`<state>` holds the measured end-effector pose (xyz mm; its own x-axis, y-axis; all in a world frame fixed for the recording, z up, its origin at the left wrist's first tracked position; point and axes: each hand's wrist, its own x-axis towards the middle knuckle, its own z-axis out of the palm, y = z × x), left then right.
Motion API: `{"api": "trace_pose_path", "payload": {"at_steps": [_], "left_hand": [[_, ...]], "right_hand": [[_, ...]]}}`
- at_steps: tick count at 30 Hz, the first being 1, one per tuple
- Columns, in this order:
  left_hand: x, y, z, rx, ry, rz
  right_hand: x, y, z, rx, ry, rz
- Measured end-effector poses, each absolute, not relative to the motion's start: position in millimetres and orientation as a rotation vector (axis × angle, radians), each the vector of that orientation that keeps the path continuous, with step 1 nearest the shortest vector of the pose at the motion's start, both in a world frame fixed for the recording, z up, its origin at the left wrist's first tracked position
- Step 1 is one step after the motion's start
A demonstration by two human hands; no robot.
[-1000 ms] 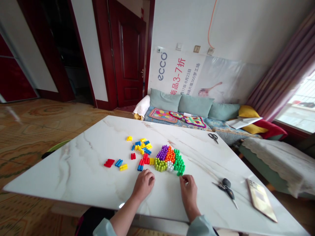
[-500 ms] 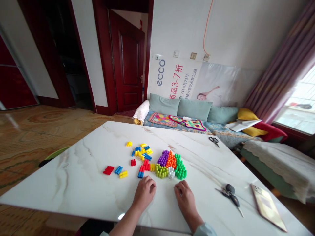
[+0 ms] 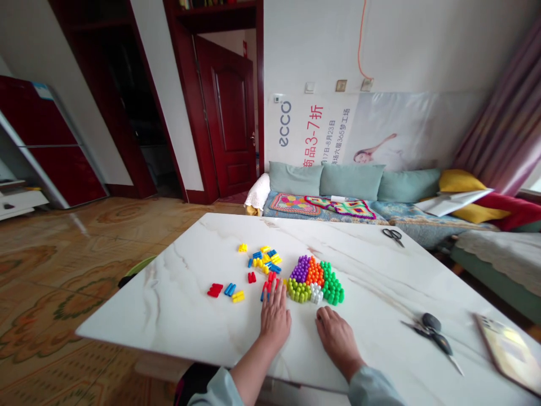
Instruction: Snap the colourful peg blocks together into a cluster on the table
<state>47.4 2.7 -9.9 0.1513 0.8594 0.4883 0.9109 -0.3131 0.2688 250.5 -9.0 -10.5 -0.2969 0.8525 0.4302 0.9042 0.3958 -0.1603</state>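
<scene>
A: Landmark: green pegs (image 3: 333, 286). Your left hand (image 3: 275, 320) changes: half a second ago it's curled short of the red pieces (image 3: 273, 276); now it reaches over them, fingers straight, left of the green pegs. Contact: can't tell.

B: So the red pieces look like your active spot. No grip visible; left fingers lie flat and clasp nothing I can see. Your right hand (image 3: 337, 336) hardly moves, loosely curled on the near side of the green pegs. Can't tell if anything's inside.

A: Your clusters look undisturbed: orange pegs (image 3: 315, 272) adjoin the green pegs' left side, purple pegs (image 3: 300, 269) farther left.

B: Text: wall banner (image 3: 350, 129), well beyond the green pegs, reads "ecco", "品3-7折", "17日-8月23日", "六层365梦工场". Cushions (image 3: 352, 179) hide its lower edge. Your phone (image 3: 507, 351), well right of the green pegs: no readable brand.
</scene>
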Motion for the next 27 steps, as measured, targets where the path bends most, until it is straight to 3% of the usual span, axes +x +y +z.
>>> {"api": "trace_pose_path", "payload": {"at_steps": [8, 19, 27], "left_hand": [[30.5, 34.9, -12.8, -2.415, -1.808, -0.711], [-29.4, 37.4, -11.5, -2.106, -2.072, -0.447], [-8.8, 80.7, 19.9, -2.507, -1.636, -0.443]], "right_hand": [[251.7, -8.0, -10.1, -1.523, -2.222, -0.131], [250.9, -8.8, -11.4, -1.475, -2.205, -0.206], [251.9, -6.8, -15.6, -1.450, -2.173, -0.188]]}}
